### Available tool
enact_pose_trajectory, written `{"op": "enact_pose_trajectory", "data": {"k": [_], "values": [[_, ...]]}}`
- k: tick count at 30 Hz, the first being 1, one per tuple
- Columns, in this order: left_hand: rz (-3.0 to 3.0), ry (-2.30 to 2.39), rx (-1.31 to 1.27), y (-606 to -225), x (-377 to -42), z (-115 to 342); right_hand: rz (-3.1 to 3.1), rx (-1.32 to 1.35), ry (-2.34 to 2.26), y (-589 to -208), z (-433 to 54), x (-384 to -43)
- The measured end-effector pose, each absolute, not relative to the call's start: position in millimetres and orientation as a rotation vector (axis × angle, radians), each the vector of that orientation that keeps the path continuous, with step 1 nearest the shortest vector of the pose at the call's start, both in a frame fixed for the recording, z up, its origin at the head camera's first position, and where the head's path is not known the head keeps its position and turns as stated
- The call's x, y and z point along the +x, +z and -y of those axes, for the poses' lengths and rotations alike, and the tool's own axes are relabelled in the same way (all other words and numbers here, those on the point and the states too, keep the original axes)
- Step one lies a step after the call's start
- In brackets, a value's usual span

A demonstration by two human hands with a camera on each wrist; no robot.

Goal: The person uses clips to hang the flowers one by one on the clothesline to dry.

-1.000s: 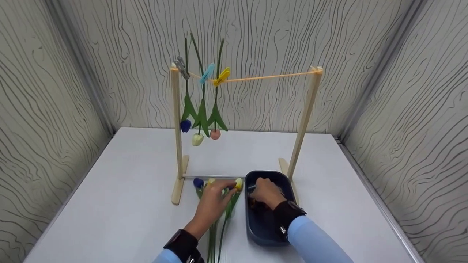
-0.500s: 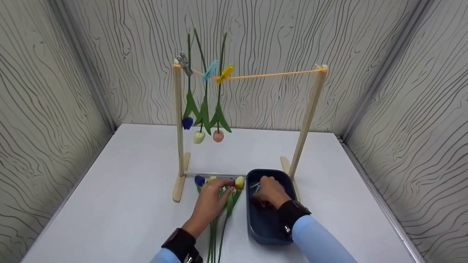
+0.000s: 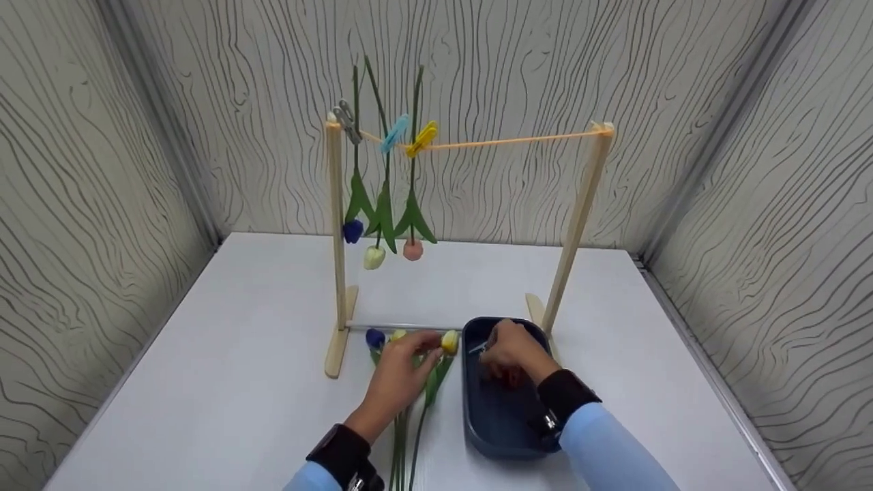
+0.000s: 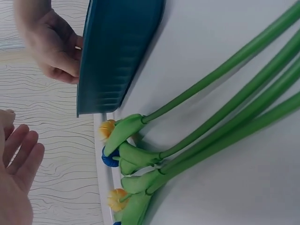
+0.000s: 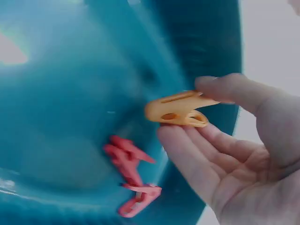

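Orange clothespin, pinched by right hand

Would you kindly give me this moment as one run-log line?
right hand: pinches orange clothespin in bin | left hand: over loose tulips, holding nothing | string: three tulips clipped upside down

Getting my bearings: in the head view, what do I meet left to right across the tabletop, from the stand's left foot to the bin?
Stand's left foot, blue tulip bloom, left hand, yellow tulip bloom, dark blue bin with the right hand in it.
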State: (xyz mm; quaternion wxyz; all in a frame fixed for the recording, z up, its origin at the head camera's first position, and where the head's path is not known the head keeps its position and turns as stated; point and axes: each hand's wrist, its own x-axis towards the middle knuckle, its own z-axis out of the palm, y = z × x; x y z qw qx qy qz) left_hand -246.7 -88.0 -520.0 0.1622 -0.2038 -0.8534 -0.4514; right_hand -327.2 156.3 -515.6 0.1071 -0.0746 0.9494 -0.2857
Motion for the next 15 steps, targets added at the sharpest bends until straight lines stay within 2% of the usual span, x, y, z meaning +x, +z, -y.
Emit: {"op": "enact_pose_trajectory", "data": {"k": [8,15], "values": [[2.410,-1.526,-0.529,-503.3,-252.2,81.9,-2.594,-0.366,-1.558,-464.2,-165.5,-322.9],[2.405,-1.690,-0.489,-483.5,-261.2,70.0,-2.526,-0.557,-1.731,-435.0,-156.3,-308.5]]}}
